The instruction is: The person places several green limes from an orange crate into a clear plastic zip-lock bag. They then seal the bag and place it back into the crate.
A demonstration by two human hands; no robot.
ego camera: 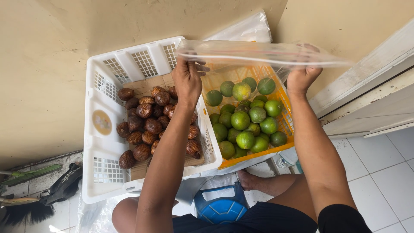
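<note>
- Your left hand (186,80) pinches the left end of a clear plastic bag (258,54); the grip is pressed together on the bag's top edge, fingers curled over it.
- Your right hand (302,77) pinches the right end of the same bag; this grip is also closed on the edge, with the fingertips partly veiled behind the plastic.
- You hold the bag stretched level between both hands, at the far side of the scene, above the far edge of the two baskets. Its mouth lies along the upper edge; you cannot tell whether it is sealed.
- The orange basket (286,125) sits below the bag, right of centre. It holds a heap of green limes (246,121), some with a yellowish tint.
- The white basket (108,172) stands just left of the orange one, touching it. It holds brown, scaly snake fruits (144,125) on a cardboard liner (144,88). A round yellowish sticker (102,122) sits on its left inner wall.
- Your left forearm crosses over the near right corner of the white basket.
- A blue lidded container (221,208) lies on the tiled floor (379,172), near you, between your knees. Your bare foot (250,179) rests just beyond it.
- A dark brush (26,211) and a black strap (64,185) lie at the near left, on the floor.
- A white plastic bag (250,28) leans against the beige wall (43,64) beyond the baskets.
</note>
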